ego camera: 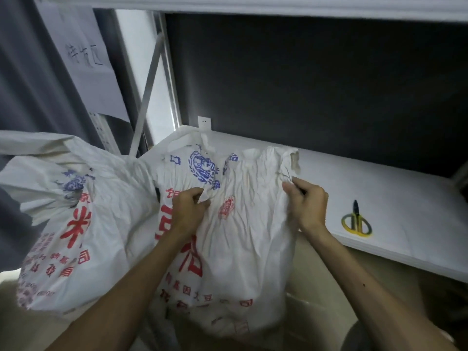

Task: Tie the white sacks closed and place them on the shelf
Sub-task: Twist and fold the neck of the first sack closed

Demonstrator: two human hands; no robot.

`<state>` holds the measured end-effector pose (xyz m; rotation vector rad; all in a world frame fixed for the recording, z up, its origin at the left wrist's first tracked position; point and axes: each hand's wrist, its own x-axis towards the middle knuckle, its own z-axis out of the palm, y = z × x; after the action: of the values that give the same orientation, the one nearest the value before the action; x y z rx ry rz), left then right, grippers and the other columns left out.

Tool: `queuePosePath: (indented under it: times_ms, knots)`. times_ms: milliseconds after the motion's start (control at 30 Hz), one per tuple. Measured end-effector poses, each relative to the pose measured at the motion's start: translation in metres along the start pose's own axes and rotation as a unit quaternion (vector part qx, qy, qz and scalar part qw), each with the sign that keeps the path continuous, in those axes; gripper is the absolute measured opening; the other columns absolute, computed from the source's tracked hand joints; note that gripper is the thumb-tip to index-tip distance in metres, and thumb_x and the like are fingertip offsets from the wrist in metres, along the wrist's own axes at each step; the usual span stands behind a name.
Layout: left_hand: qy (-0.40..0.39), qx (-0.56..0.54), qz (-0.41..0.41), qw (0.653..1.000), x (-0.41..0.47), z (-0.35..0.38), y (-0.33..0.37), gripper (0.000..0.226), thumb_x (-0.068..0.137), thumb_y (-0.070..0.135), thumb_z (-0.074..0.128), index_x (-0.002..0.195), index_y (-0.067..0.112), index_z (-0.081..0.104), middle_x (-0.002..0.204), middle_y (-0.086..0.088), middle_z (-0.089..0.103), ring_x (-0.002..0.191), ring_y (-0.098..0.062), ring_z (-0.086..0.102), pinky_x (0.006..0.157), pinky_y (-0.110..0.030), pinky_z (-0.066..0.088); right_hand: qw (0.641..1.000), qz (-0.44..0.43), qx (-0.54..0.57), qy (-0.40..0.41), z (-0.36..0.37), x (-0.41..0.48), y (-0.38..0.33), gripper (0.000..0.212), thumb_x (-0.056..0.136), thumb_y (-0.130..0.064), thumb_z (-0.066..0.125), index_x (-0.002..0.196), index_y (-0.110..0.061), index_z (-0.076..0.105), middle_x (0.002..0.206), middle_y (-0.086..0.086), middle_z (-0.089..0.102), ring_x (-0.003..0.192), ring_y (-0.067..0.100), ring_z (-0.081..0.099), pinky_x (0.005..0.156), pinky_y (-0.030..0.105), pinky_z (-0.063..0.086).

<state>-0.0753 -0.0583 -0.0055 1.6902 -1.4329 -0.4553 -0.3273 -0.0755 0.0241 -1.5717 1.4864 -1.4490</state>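
A white sack (243,239) with red and blue print stands in front of me, its crumpled top leaning against the edge of the white shelf (374,188). My left hand (190,209) pinches a fold of cloth near the sack's upper middle. My right hand (306,201) grips the sack's upper right edge, where a thin dark thread shows. A second white sack (76,224) with similar print slumps to the left, touching the first. Its mouth looks loose and open.
Yellow-handled scissors (356,220) lie on the shelf to the right of my right hand. A white wall socket (204,122) sits at the shelf's back left. A metal shelf upright (147,97) and a grey curtain (22,79) stand at left. Another shelf board (278,6) runs overhead.
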Motion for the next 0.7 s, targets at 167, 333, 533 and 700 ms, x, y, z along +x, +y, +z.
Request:
queuePosePath:
  times_ms: [167,333,533,700]
  knots:
    - [-0.032,-0.034,0.046,0.998,0.001,0.047,0.046,0.013,0.085,0.000,0.071,0.097,0.001,0.075,0.087,-0.010,0.074,0.079,-0.027,0.068,0.074,-0.034,0.054,0.999,-0.007,-0.032,0.035,-0.049,0.008,0.010,0.034,0.089,-0.017,0.065,0.064,0.002,0.052,0.060,-0.003,0.035,0.060,0.007,0.030,0.054,0.025,0.030]
    - [-0.053,-0.112,0.037,0.992,-0.018,0.085,0.099,0.017,0.084,-0.004,0.072,0.100,-0.003,0.073,0.088,-0.004,0.070,0.073,-0.002,0.061,0.068,-0.002,0.045,0.995,0.024,-0.043,0.087,-0.110,0.004,0.020,0.029,0.087,-0.021,0.067,0.080,0.007,0.064,0.064,0.000,0.062,0.068,0.005,0.041,0.059,0.028,0.040]
    - [-0.136,-0.200,0.004,0.970,-0.050,0.115,0.149,0.016,0.084,-0.001,0.073,0.082,0.015,0.070,0.071,0.011,0.065,0.055,0.012,0.058,0.054,-0.003,0.042,0.990,0.040,-0.028,0.135,-0.177,-0.009,0.017,0.009,0.088,-0.013,0.068,0.089,-0.010,0.076,0.078,-0.008,0.069,0.073,-0.005,0.058,0.068,0.012,0.047]
    - [-0.152,-0.176,0.029,0.972,-0.063,0.125,0.155,0.014,0.086,0.003,0.071,0.092,0.015,0.071,0.075,0.013,0.068,0.063,0.002,0.062,0.057,-0.005,0.045,0.994,0.065,-0.057,0.064,-0.182,-0.002,0.021,0.012,0.091,-0.022,0.063,0.098,-0.017,0.072,0.084,-0.007,0.071,0.078,0.005,0.062,0.073,0.023,0.048]
